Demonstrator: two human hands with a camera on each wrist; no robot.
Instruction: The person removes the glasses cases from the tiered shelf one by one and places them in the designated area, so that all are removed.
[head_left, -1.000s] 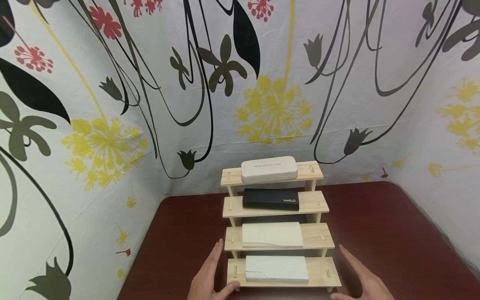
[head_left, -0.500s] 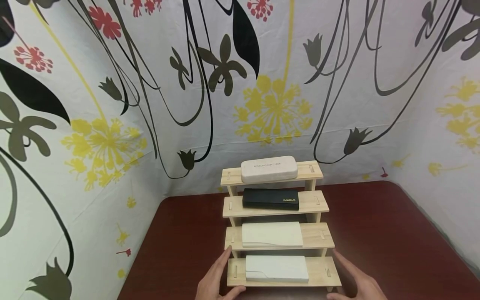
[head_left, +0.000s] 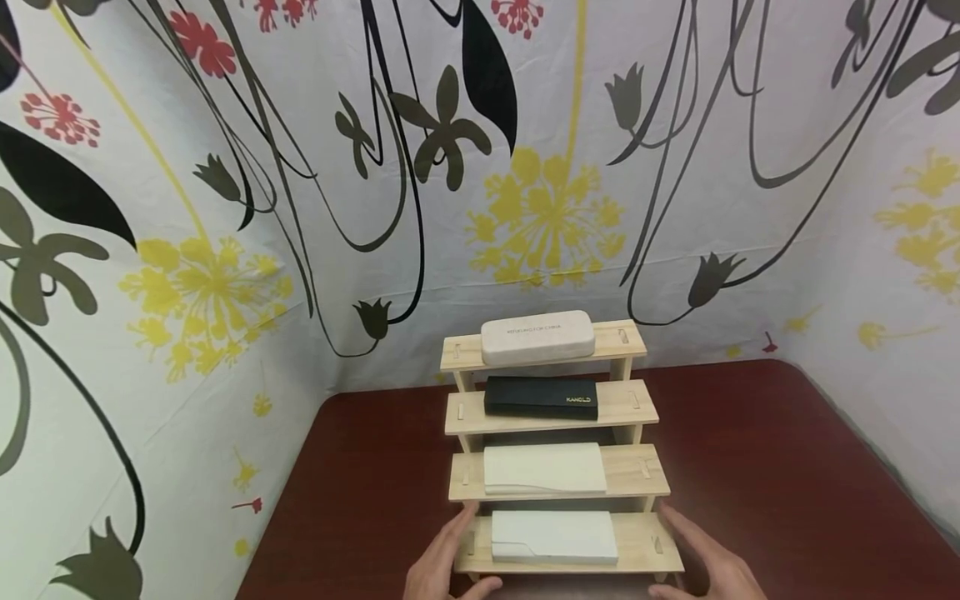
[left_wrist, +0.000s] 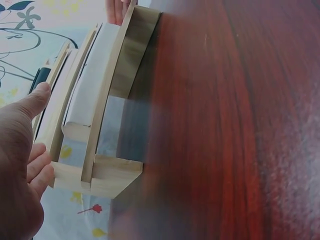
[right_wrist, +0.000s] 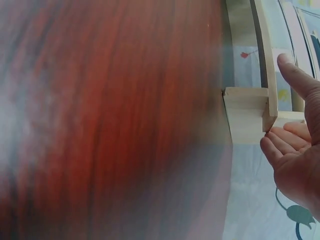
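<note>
A pale wooden stepped rack (head_left: 637, 533) stands on the dark red table, its tiers rising towards the back. My left hand (head_left: 442, 562) is at the rack's lower left side, fingers along the end and thumb apart in front. Opposite it, my right hand (head_left: 711, 562) is at the lower right end, fingers extended. In the right wrist view, fingertips (right_wrist: 270, 142) meet the end panel's edge. The left wrist view has the left fingers (left_wrist: 42, 172) against the side panel. A white glasses case (head_left: 553, 537) lies on the lowest tier, with a cream case (head_left: 543, 469) above it.
Higher up the rack lie a black case (head_left: 542, 397) with gold lettering and, on top, an off-white printed case (head_left: 537, 337). Flower-patterned cloth (head_left: 525, 108) surrounds the back and sides of the table (head_left: 360, 467).
My left hand has moved right, in against the rack's left end. My right hand has come slightly left to the other end. The rack and cases stay in place.
</note>
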